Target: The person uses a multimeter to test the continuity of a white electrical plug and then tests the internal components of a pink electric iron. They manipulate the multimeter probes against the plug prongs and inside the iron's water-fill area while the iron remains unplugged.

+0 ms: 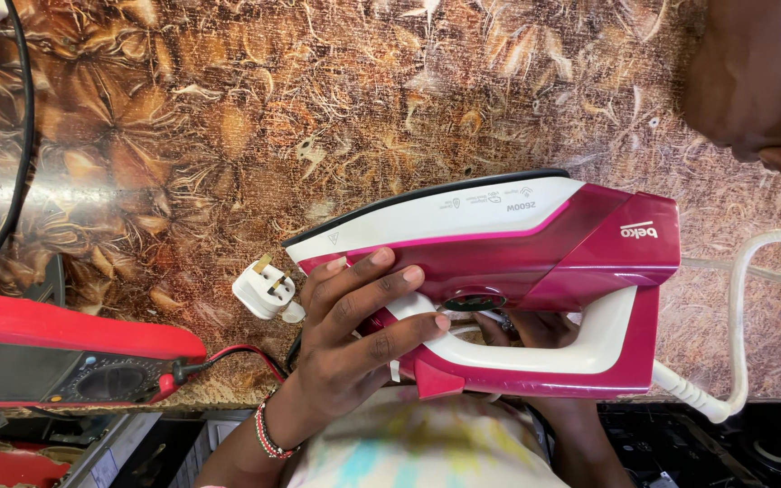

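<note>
Your left hand (354, 316) clamps its fingers on the magenta steam iron (499, 280), tipped on its side over the worktop (228, 117); your right hand (535, 330) curls through the handle, grip unclear; steady both; white plug (266, 289) lies beside.

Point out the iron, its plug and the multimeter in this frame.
iron (535, 248): head view, on its magenta side body.
plug (264, 289): head view, on the white casing below the pins.
multimeter (65, 330): head view, on its red upper edge.
</note>
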